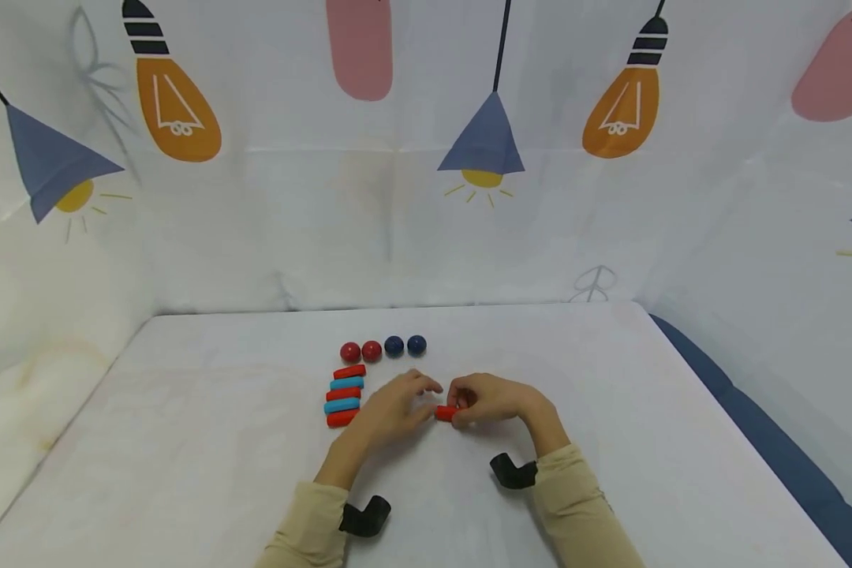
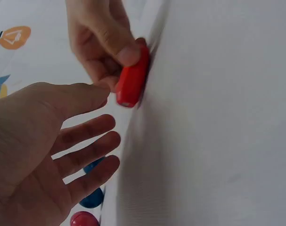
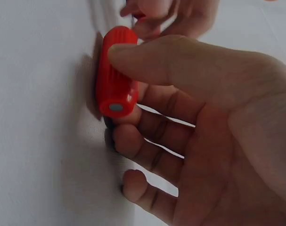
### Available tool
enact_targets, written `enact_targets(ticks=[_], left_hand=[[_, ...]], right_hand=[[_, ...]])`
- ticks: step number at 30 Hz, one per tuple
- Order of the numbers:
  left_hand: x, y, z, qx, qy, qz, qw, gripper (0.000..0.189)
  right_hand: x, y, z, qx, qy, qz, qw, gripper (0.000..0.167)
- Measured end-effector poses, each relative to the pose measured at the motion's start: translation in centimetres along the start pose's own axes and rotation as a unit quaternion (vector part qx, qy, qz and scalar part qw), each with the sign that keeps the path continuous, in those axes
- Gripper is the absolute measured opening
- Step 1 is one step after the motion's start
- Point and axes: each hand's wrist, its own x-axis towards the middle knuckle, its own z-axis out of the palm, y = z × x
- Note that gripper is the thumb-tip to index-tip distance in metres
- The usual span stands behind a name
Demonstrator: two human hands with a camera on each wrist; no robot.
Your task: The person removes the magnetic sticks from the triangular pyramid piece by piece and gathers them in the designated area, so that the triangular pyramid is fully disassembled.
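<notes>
Over the middle of the white table, my right hand (image 1: 495, 397) pinches a red magnetic rod (image 1: 445, 412) between thumb and fingers. In the right wrist view the red rod (image 3: 115, 75) shows a grey metal dot on its end, with the thumb lying along its side. My left hand (image 1: 395, 404) is just left of the rod, fingers spread and nearly straight, holding nothing. Its thumb tip is close to the rod's free end (image 2: 127, 101) in the left wrist view.
Left of the left hand, red rods (image 1: 344, 394) and light-blue rods (image 1: 342, 405) lie stacked in alternating order. Behind them two red balls (image 1: 372, 351) and two dark blue balls (image 1: 394, 346) form a row. A printed white curtain (image 1: 291, 221) hangs beyond the table (image 1: 184, 442).
</notes>
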Motion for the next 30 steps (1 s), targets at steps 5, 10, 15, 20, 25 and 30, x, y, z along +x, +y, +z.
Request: enact_targets(ticks=[5,10,15,20,25,30], left_hand=[[-1.1,0.3,0.6,-0.025,-0.038,0.008,0.9989,0.029],[-1.4,0.1,0.8,-0.043,-0.029,0.012,0.9986,0.028],[-1.4,-0.2,0.6,-0.063,-0.025,0.006,0.9977,0.024],[-1.4,-0.4,0.2,-0.052,-0.03,-0.001,0.9982,0.019],[-1.7,-0.7,-0.5,-0.032,-0.025,-0.012,0.9991,0.013],[-2.3,-1.1,-2.0,-0.05,-0.028,-0.02,0.9982,0.009]], right_hand=[[0.3,0.4,0.3,0.005,-0.003,-0.025,0.9997,0.007],[0.7,0.2,0.5,0.008,-0.006,-0.044,0.999,0.007],[1.0,0.1,0.6,0.017,0.0,-0.045,0.9988,0.008],[1.2,0.2,0.8,0.029,0.002,-0.042,0.9987,0.008],[1.3,0.4,1.0,0.037,0.002,-0.033,0.9988,0.008],[1.3,0.2,1.2,0.041,0.0,-0.022,0.9989,0.008]])
